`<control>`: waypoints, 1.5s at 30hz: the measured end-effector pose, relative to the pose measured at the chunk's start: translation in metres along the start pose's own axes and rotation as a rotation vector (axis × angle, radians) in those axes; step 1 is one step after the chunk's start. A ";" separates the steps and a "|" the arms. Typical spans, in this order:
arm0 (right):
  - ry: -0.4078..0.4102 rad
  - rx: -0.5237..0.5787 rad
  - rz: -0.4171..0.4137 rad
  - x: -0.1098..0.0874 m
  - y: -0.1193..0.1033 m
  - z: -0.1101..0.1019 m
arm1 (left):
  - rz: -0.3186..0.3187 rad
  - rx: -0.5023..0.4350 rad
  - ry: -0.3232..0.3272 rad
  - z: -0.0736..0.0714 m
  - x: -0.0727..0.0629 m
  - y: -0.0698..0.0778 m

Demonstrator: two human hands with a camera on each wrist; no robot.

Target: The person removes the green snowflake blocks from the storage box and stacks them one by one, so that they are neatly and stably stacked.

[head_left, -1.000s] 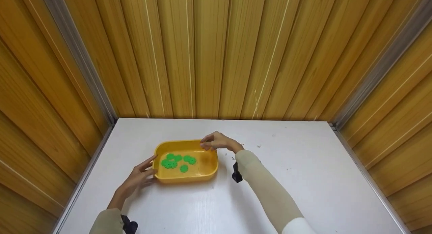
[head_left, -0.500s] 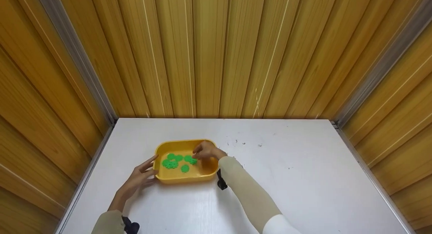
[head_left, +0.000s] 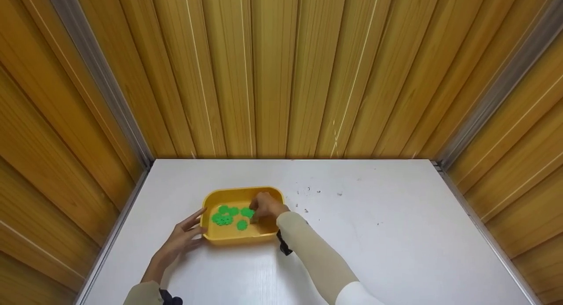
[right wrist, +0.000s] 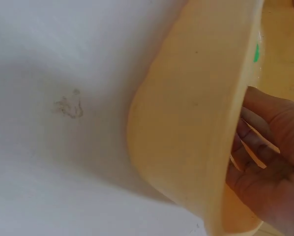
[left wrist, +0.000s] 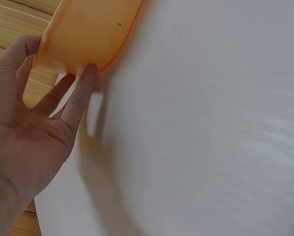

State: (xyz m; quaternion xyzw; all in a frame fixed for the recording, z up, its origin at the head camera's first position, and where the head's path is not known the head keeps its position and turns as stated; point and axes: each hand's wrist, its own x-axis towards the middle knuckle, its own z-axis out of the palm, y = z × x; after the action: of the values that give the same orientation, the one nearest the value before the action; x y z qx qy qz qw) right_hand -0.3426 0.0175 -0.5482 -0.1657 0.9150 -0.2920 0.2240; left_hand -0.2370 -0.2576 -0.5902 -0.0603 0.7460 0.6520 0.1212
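right wrist view: right hand (right wrist: pixel 277 157), fingertips hidden by yellow tray (right wrist: pixel 186 108) | head view: left sleeve (head_left: pixel 144 294) cut off

We see yellow tray (head_left: pixel 237 195), open-topped, rounded corners, resting upright. Inside, we log flat green scalloped discs (head_left: pixel 222 219): most crowded together in tray's left half; lone disc (head_left: pixel 242 225) nearer tray's front wall; other green (head_left: pixel 247 212) near tray's middle.

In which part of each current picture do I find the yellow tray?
Head: the yellow tray is below the centre, slightly to the left.
Left wrist: the yellow tray is at the top, left of centre, cut off by the edge.
Right wrist: it spans the middle and right.
Shared landmark: the white table.
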 end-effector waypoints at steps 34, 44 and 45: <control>0.100 -0.286 -0.129 0.005 0.014 0.001 | 0.009 0.040 -0.007 0.001 0.000 0.007; 0.074 -0.268 -0.117 0.006 0.013 0.002 | -0.003 0.031 0.008 0.000 0.001 0.007; 0.073 -0.271 -0.121 0.006 0.013 0.002 | -0.002 0.033 0.007 0.000 0.001 0.007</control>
State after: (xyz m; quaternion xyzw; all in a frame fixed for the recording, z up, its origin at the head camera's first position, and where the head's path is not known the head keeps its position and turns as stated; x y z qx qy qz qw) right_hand -0.3484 0.0242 -0.5596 -0.2386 0.9419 -0.1845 0.1480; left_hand -0.2399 -0.2566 -0.5834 -0.0613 0.7572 0.6391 0.1203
